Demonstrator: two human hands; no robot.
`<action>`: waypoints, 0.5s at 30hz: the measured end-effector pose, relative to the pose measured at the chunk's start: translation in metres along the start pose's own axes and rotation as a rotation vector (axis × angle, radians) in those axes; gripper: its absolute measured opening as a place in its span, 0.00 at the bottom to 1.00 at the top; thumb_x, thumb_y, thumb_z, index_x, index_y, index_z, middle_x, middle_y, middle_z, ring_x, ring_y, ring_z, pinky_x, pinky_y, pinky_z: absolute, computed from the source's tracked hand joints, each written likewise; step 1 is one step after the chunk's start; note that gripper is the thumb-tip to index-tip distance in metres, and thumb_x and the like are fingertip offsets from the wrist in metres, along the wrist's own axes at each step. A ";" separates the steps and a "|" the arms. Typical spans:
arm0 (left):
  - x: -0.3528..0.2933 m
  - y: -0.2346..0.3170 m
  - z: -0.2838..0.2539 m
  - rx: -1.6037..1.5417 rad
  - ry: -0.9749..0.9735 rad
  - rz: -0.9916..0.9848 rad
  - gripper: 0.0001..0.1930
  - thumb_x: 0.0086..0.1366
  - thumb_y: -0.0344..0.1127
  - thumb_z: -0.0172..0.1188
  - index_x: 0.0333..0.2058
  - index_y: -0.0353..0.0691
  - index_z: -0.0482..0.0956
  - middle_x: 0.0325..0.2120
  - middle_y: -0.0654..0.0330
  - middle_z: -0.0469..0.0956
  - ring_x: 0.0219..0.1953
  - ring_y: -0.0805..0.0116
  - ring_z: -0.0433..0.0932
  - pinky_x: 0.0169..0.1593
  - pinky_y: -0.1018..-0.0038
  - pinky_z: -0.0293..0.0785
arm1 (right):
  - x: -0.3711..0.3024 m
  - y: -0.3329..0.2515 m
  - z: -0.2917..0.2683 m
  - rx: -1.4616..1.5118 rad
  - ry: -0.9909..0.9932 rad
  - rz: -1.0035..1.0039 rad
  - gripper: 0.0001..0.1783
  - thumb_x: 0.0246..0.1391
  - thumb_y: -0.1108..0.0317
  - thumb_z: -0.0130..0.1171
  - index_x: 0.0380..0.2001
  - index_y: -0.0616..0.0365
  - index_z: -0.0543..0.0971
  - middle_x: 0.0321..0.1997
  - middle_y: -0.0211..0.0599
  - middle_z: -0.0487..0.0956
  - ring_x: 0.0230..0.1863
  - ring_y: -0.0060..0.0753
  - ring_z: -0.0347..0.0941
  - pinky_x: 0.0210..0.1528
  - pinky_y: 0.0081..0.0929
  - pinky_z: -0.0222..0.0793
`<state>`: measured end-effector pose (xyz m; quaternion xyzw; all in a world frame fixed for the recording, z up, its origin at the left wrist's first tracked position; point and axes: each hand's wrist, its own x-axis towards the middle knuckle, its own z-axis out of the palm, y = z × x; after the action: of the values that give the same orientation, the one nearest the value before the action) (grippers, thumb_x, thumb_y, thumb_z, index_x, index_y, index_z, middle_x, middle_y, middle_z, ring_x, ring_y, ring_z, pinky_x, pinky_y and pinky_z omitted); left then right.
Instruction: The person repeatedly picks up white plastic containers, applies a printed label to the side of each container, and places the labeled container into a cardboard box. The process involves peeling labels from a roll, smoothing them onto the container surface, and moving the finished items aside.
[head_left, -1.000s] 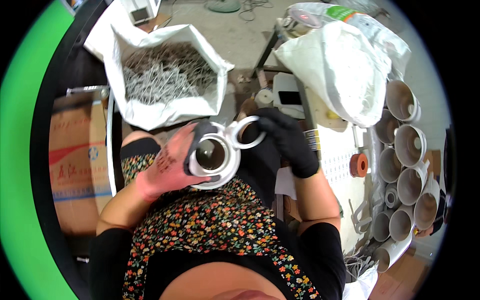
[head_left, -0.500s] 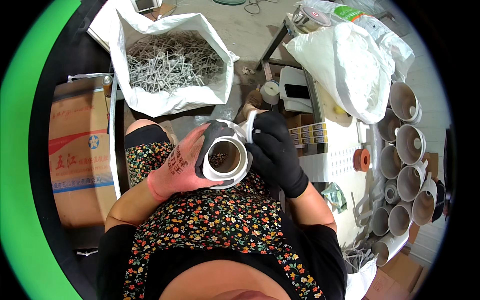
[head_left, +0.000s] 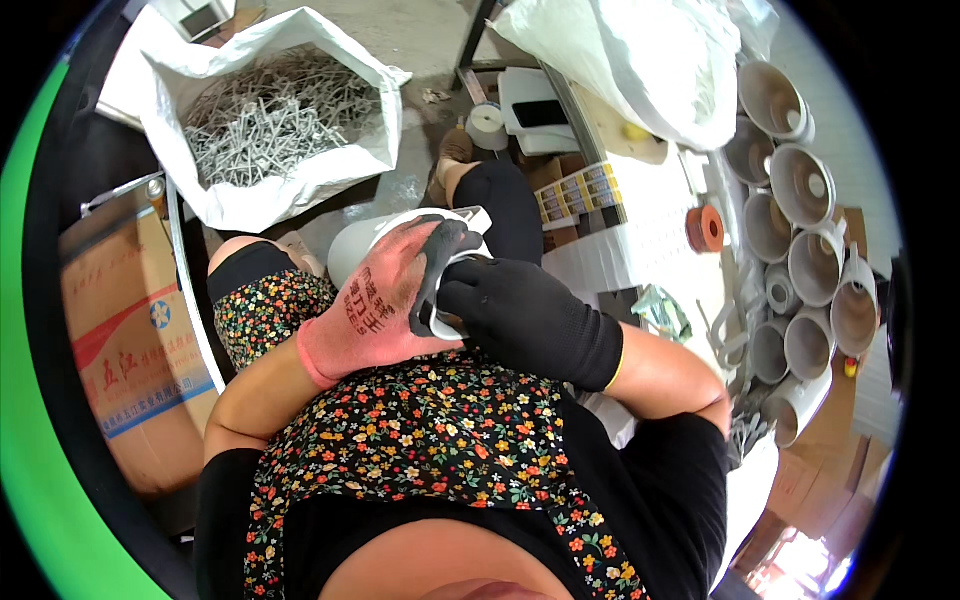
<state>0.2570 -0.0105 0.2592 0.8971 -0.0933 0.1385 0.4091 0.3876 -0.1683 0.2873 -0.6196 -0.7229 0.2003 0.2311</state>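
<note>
A white plastic pipe fitting (head_left: 352,248) lies across my lap, its open mouth turned toward my right. My left hand (head_left: 385,300), in a pink glove with dark fingertips, is wrapped round it near the mouth. The fingers of my right hand (head_left: 535,322), in a black glove, are curled and press at the mouth from the right. Those fingers cover most of the opening, and I cannot see the white ring there or tell what they hold.
An open white sack (head_left: 290,190) of grey metal pieces stands at the far left, above a cardboard box (head_left: 140,340). On the right, a table (head_left: 655,215) bears a white bag (head_left: 640,70) and a reddish-brown roll (head_left: 704,229). Several grey-white fittings (head_left: 803,187) are stacked beyond it.
The fitting has tipped from mouth-up to mouth-right in my left hand. My right hand, which held a white ring beside it, has moved onto the mouth. The whole view has shifted.
</note>
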 end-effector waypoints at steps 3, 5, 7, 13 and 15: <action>0.003 0.000 0.004 -0.069 0.066 0.089 0.46 0.43 0.45 0.73 0.60 0.37 0.61 0.54 0.48 0.68 0.57 0.46 0.67 0.60 0.56 0.62 | -0.017 -0.002 0.008 -0.103 -0.010 -0.016 0.14 0.45 0.73 0.57 0.39 0.58 0.75 0.35 0.40 0.74 0.37 0.46 0.74 0.38 0.39 0.72; 0.012 0.000 0.004 -0.065 -0.014 0.133 0.44 0.42 0.48 0.74 0.56 0.34 0.65 0.54 0.46 0.68 0.57 0.45 0.67 0.61 0.56 0.62 | -0.024 0.002 0.003 -0.153 -0.074 -0.130 0.12 0.47 0.72 0.55 0.38 0.58 0.75 0.35 0.41 0.75 0.37 0.43 0.75 0.37 0.36 0.72; 0.017 -0.002 0.003 -0.006 -0.157 0.178 0.43 0.41 0.50 0.74 0.53 0.32 0.67 0.54 0.46 0.69 0.58 0.45 0.66 0.61 0.56 0.62 | -0.025 0.007 0.003 -0.079 -0.086 -0.217 0.08 0.46 0.73 0.55 0.33 0.60 0.76 0.30 0.43 0.76 0.33 0.42 0.76 0.33 0.33 0.73; 0.039 0.016 0.002 -0.001 -0.333 0.183 0.38 0.39 0.45 0.74 0.49 0.33 0.73 0.49 0.48 0.74 0.54 0.47 0.70 0.61 0.57 0.63 | -0.036 -0.005 -0.012 0.100 -0.170 -0.039 0.07 0.52 0.72 0.51 0.34 0.57 0.76 0.30 0.45 0.77 0.31 0.44 0.76 0.34 0.34 0.72; 0.041 0.022 0.004 -0.003 -0.310 0.162 0.38 0.38 0.43 0.74 0.49 0.33 0.73 0.48 0.48 0.74 0.54 0.48 0.70 0.60 0.58 0.64 | -0.042 0.002 0.007 0.177 0.028 -0.059 0.06 0.53 0.70 0.52 0.34 0.58 0.75 0.31 0.46 0.76 0.33 0.44 0.75 0.35 0.34 0.71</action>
<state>0.2901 -0.0305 0.2857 0.8967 -0.2272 0.0310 0.3786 0.3909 -0.2091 0.2771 -0.5779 -0.7169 0.2478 0.3012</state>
